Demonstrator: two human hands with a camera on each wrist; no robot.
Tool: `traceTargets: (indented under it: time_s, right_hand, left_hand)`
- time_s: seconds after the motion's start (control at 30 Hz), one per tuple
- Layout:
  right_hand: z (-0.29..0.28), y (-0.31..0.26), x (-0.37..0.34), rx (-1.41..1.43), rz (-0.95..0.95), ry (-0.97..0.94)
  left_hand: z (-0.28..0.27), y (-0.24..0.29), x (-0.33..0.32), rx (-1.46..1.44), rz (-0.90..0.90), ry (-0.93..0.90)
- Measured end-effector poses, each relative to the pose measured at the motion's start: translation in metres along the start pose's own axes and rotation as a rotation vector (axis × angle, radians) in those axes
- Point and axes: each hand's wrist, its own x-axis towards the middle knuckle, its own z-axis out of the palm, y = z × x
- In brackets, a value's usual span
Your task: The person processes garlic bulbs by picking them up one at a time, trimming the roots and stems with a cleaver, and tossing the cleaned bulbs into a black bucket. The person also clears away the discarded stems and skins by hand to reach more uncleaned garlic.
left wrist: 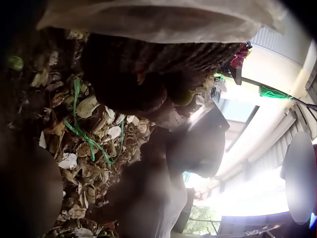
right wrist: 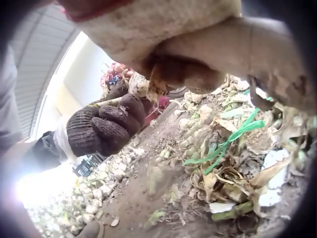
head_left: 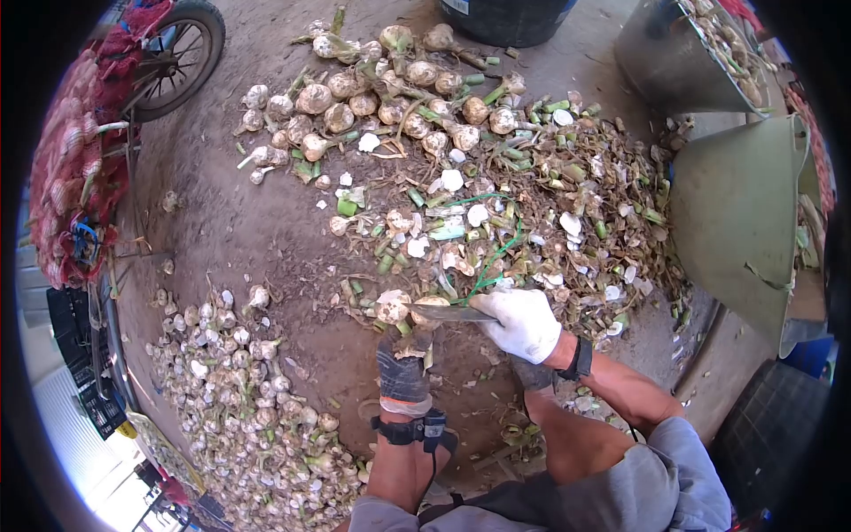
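My left hand [head_left: 403, 368], in a dark ribbed glove, grips garlic by the stems. Two soil-stained heads stand above its fingers: one garlic bulb [head_left: 393, 307] on the left, another garlic bulb [head_left: 429, 316] partly behind the blade. A white-gloved right hand [head_left: 525, 324] holds a knife [head_left: 452, 312], its blade pointing left across the right-hand bulb. In the right wrist view the dark left glove [right wrist: 106, 126] has its fingers curled round a pale stem, below a garlic bulb [right wrist: 138, 85]. Deep shadow covers most of the left glove [left wrist: 163, 64] in the left wrist view.
Untrimmed garlic [head_left: 355, 97] lies ahead, and a heap of cut stalks and skins [head_left: 585, 195] spreads to the right with green twine [head_left: 496, 257]. Trimmed bulbs [head_left: 257, 426] pile at lower left. A tub [head_left: 736, 204] stands right; a wheel [head_left: 191, 53] and red net sack [head_left: 75, 168] stand left.
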Motion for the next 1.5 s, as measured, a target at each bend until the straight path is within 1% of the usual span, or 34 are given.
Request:
traceTargets:
  time_s: [0.07,0.13,0.2,0.27,0.33,0.37,0.4,0.43,0.47,0.5,0.53,0.57,0.6,0.63,0.67,0.7,0.73,0.77,0.8,0.87,0.93,0.97,1.0,1.03,1.07,1.13,1.17,1.23,1.27,1.3,1.33,1.37,1.47,1.5]
  right_hand:
    - [-0.004,0.002,0.001,-0.061,-0.042,-0.05]
    - [-0.003,0.005,0.0,-0.061,-0.062,-0.034]
    - [-0.005,0.006,0.001,-0.062,-0.081,-0.019]
    - [-0.008,0.003,0.002,-0.094,-0.067,-0.095]
    - [-0.009,0.002,0.001,-0.08,-0.086,-0.075]
    - [-0.009,0.002,0.0,-0.067,-0.104,-0.056]
    - [-0.004,0.009,0.001,-0.065,-0.101,-0.056]
    - [0.007,0.023,0.0,-0.077,-0.071,-0.088]
    - [0.016,0.035,-0.002,-0.092,-0.045,-0.119]
    - [0.02,0.047,-0.004,-0.08,-0.015,-0.155]
    - [0.021,0.046,-0.01,-0.034,0.049,-0.128]
    - [0.024,0.042,-0.019,0.012,0.05,-0.034]
    - [0.023,0.035,-0.023,0.055,0.054,0.069]
    - [0.025,0.033,-0.024,0.035,0.099,0.053]
    - [0.024,0.035,-0.021,0.034,0.094,0.063]
    - [0.022,0.038,-0.019,0.084,0.12,0.028]
    - [0.02,0.041,-0.017,0.135,0.149,-0.01]
    - [0.013,0.039,-0.015,0.156,0.192,0.017]
    - [0.011,0.036,-0.014,0.157,0.194,0.019]
    - [0.01,0.032,-0.008,0.344,0.503,0.004]
    - [0.018,0.034,-0.005,0.363,0.51,0.014]
    - [0.023,0.036,-0.004,0.381,0.483,0.03]
    - [0.023,0.035,-0.001,0.397,0.458,0.047]
    - [0.019,0.033,0.0,0.432,0.504,0.02]
    - [0.015,0.033,0.001,0.426,0.504,0.027]
    - [0.01,0.033,0.003,0.451,0.585,0.018]
    - [0.009,0.034,0.005,0.442,0.614,0.024]
    - [0.001,0.036,0.012,0.404,0.607,-0.002]
    - [-0.002,0.037,0.015,0.373,0.606,-0.039]
    - [-0.003,0.038,0.02,0.376,0.608,-0.041]
    - [-0.001,0.038,0.029,0.29,0.544,-0.032]
    - [0.0,0.036,0.038,0.206,0.479,-0.025]
    - [0.003,0.023,0.063,0.024,0.2,0.008]
    - [0.002,0.019,0.067,-0.001,0.063,0.029]
  left_hand:
    - [-0.004,-0.003,0.002,0.068,0.018,-0.014]
    - [-0.003,-0.003,0.003,0.141,0.157,-0.028]
    - [0.0,0.002,-0.001,0.113,0.129,-0.043]
    - [0.0,0.009,-0.004,0.086,0.101,-0.056]
    - [-0.001,0.011,-0.006,0.101,0.01,-0.071]
    - [-0.002,0.008,-0.006,0.103,0.008,-0.071]
    - [-0.004,0.001,-0.005,0.006,0.055,-0.112]
    - [-0.007,-0.006,-0.007,-0.091,0.095,-0.151]
    - [-0.009,-0.011,-0.006,-0.089,0.091,-0.151]
    - [-0.011,-0.013,-0.002,-0.316,0.005,-0.351]
    - [-0.009,-0.011,0.0,-0.542,-0.081,-0.551]
    - [-0.008,-0.011,-0.008,-0.533,-0.096,-0.265]
    - [-0.015,-0.006,-0.001,-0.74,-0.092,-0.459]
    - [-0.033,0.0,0.017,-0.941,-0.088,-0.666]
    - [-0.132,-0.039,0.042,-1.899,-0.354,-0.395]
    - [-0.137,0.014,0.027,-1.593,0.06,-0.53]
    - [-0.158,0.05,0.01,-0.95,0.377,-0.52]
    - [-0.148,0.088,-0.013,-0.905,0.596,-0.248]
    - [-0.171,0.101,-0.019,-1.004,0.707,-0.167]
    - [-0.175,0.111,-0.015,-0.703,0.69,-0.166]
    - [-0.108,0.107,0.004,-0.505,0.462,0.002]
    - [-0.122,0.09,0.049,-0.359,0.366,-0.176]
    - [-0.107,0.089,0.085,-0.212,0.266,-0.351]
    - [-0.081,0.065,0.109,0.399,0.697,-0.126]
    - [-0.025,0.051,0.122,1.018,1.096,0.136]
    - [0.002,0.045,0.166,1.514,0.982,0.211]
    - [0.005,0.041,0.176,1.509,0.99,0.208]
    - [0.011,0.041,0.188,1.625,0.716,0.254]
    - [0.008,0.041,0.189,1.626,0.716,0.253]
    - [0.003,0.042,0.186,1.304,0.657,0.134]
    - [-0.002,0.043,0.18,0.985,0.588,0.024]
    - [-0.007,0.041,0.173,0.992,0.582,0.026]
    - [0.006,0.049,0.122,0.531,0.278,-0.105]
    - [0.016,0.052,0.103,0.34,0.212,-0.11]
